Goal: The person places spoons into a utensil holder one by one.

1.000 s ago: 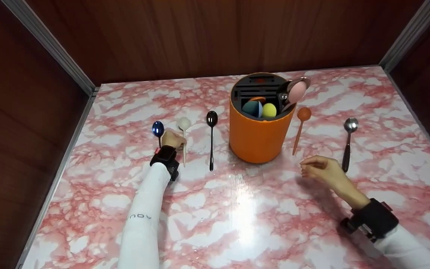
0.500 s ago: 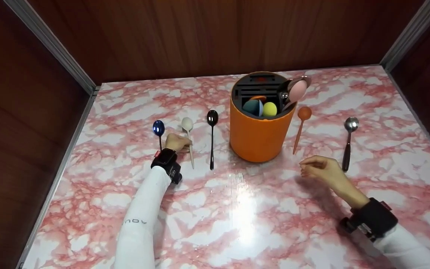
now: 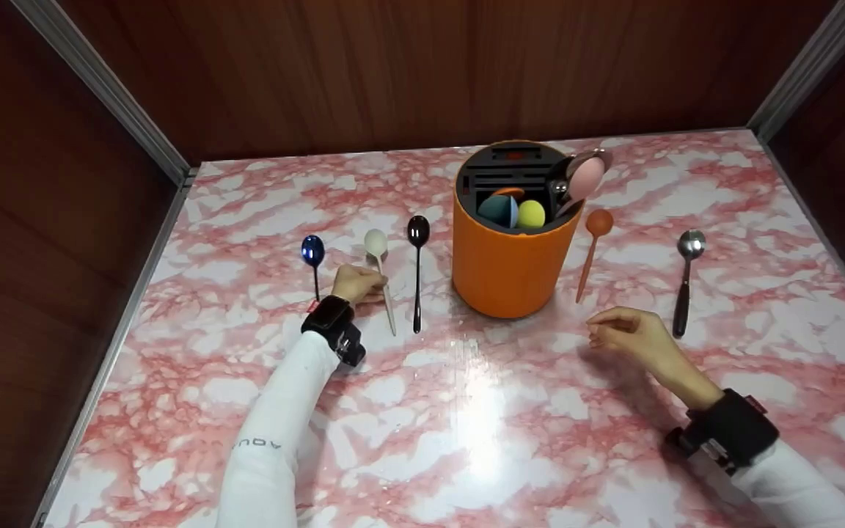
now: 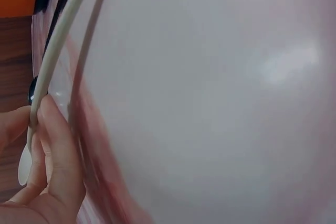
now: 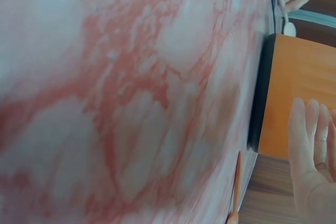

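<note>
My left hand (image 3: 356, 284) pinches the handle of a cream spoon (image 3: 375, 242) between thumb and fingertips. In the left wrist view the spoon's handle (image 4: 52, 59) slants upward, its shadow falling apart from it on the table. To its left lies a blue spoon (image 3: 312, 251), and to its right a black long-handled spoon (image 3: 418, 232). My right hand (image 3: 639, 341) holds nothing, fingers loosely bent, between an orange spoon (image 3: 598, 222) and a metal spoon with a dark handle (image 3: 691, 244).
An orange round utensil holder (image 3: 510, 275) stands at the middle back. Its dark slotted top holds a pink spoon (image 3: 585, 178), a yellow-green one (image 3: 531, 214) and other utensils. Dark wood panels (image 3: 422, 73) wall the marbled table (image 3: 408, 440) at the back and sides.
My left hand has moved a little to the right with the cream spoon, which now tilts the other way and lies closer to the black spoon. My right hand has stayed in place.
</note>
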Tool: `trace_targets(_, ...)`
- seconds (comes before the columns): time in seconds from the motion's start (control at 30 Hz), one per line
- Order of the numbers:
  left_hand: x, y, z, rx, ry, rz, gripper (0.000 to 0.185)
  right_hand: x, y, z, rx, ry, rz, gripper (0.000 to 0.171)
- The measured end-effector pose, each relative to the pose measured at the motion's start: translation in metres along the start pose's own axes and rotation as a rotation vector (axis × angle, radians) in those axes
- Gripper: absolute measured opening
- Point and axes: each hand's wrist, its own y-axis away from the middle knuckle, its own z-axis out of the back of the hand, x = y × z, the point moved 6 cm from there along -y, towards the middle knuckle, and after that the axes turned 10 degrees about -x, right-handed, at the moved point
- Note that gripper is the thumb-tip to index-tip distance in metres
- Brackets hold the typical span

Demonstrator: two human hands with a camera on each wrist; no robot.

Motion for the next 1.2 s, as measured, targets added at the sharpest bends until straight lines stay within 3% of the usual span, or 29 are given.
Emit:
trace_targets(0.2,-0.065,0.099,-0.009,-0.015,-0.020,0.043,0.015,0.000,0.000,-0.001,0.009,-0.003,-0.004,0.021)
trace_targets(0.27,-0.078,0.120,-0.012,0.003,-0.004,0.053,0.013,-0.001,0.000,-0.001,0.011,-0.007,0.000,0.021)
trace_targets(0.4,-0.092,0.145,-0.017,0.026,0.002,0.057,0.012,-0.002,0.000,-0.002,0.013,-0.004,0.004,0.023)
trace_targets(0.6,-0.086,0.146,-0.027,0.037,0.018,0.047,0.016,-0.002,0.001,-0.002,0.008,0.002,0.017,0.020)
trace_targets(0.83,-0.078,0.149,-0.039,0.052,0.028,0.087,0.011,-0.002,0.002,-0.003,0.018,-0.050,0.047,0.015)
trace_targets(0.93,-0.075,0.150,-0.043,0.059,0.006,0.074,0.016,-0.002,0.002,-0.004,0.023,-0.053,0.058,0.016)
trace_targets(0.97,-0.071,0.146,-0.045,0.098,0.029,0.042,0.016,-0.002,0.002,-0.004,0.019,-0.050,0.056,0.016)
trace_targets(1.13,-0.071,0.153,-0.051,0.147,0.036,0.029,0.016,-0.003,0.002,-0.005,0.013,-0.028,0.042,0.021)
trace_targets(1.2,-0.074,0.161,-0.053,0.115,-0.002,0.057,0.016,-0.003,0.003,-0.005,0.012,-0.032,0.039,0.020)
